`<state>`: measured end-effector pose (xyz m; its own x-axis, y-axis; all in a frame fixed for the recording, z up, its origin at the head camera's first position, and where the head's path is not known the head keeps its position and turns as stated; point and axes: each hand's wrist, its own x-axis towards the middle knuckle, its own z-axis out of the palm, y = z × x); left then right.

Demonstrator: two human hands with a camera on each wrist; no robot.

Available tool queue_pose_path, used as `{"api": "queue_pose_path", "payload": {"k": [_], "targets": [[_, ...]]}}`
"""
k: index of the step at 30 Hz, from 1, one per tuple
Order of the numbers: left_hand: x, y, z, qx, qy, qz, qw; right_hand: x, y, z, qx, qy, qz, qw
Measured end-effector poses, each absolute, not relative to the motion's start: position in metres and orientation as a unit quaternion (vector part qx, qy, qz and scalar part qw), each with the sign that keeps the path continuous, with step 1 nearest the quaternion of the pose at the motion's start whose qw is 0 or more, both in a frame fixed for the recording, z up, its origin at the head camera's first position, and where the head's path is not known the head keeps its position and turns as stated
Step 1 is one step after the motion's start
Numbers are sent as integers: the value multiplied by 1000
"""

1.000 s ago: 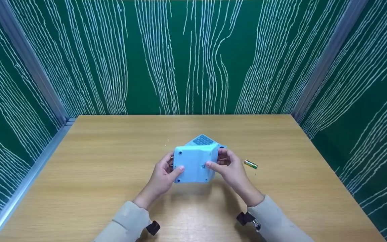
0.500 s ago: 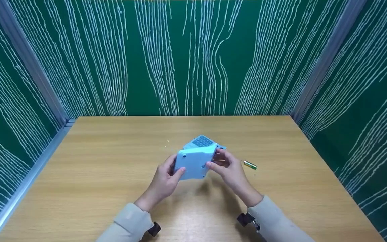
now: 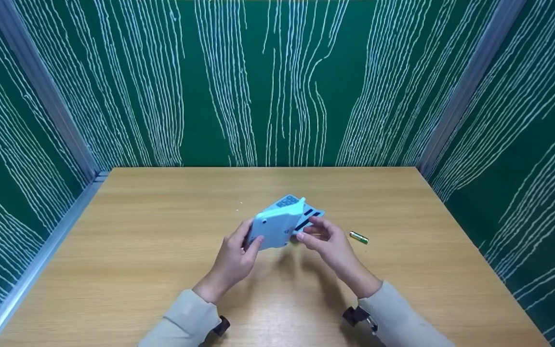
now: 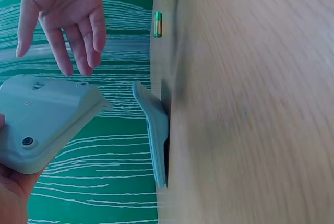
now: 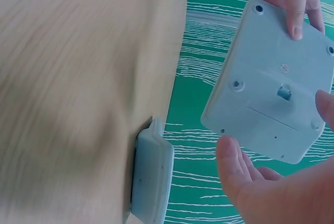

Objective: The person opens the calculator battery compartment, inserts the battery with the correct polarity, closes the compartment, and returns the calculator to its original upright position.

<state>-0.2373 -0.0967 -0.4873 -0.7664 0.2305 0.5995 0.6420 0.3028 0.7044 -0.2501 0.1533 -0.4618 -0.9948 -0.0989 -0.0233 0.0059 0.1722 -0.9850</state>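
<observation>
My left hand (image 3: 233,258) grips a light blue device (image 3: 275,229) by its left edge, thumb on the back panel; screw holes and a small latch recess show in the right wrist view (image 5: 271,83). Beside the device's right edge, my right hand (image 3: 333,248) has its fingers loosely bent and apart, with a gap to the device in the left wrist view (image 4: 68,20). Behind the held device, a second light blue device with a keypad (image 3: 287,201) lies on the table, partly hidden by the first.
A green and gold battery (image 3: 359,237) lies on the wooden table (image 3: 138,231), to the right of my right hand. Tiny white specks are left of the devices. Green walls with white streaks surround the table.
The held device has tilted and turned in my left hand, uncovering more of the second device. My right hand has let go of its right edge.
</observation>
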Motion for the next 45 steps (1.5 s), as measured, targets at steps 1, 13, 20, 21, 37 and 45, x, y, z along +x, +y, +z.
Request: {"api": "queue_pose_path", "payload": {"k": [1,13,20,21,37,45], "targets": [[-237,-97,-487,-280,-785,-514,203,-250,154,-461,-31,760,-647,46],[-241,-96,-492,-350,-800,-359,330,-246,157,-457,-57,715,-688,108],[-245,-95,-494,-387,-786,-275,395,-245,151,-455,-65,674,-725,127],[-245,-95,-494,-392,-785,-267,399,-245,151,-455,-67,668,-730,128],[-239,-95,-489,-426,-809,-117,389,-244,150,-453,-79,634,-755,148],[-236,-95,-486,-442,-806,-6,395,-247,145,-456,-28,621,-771,140]]}}
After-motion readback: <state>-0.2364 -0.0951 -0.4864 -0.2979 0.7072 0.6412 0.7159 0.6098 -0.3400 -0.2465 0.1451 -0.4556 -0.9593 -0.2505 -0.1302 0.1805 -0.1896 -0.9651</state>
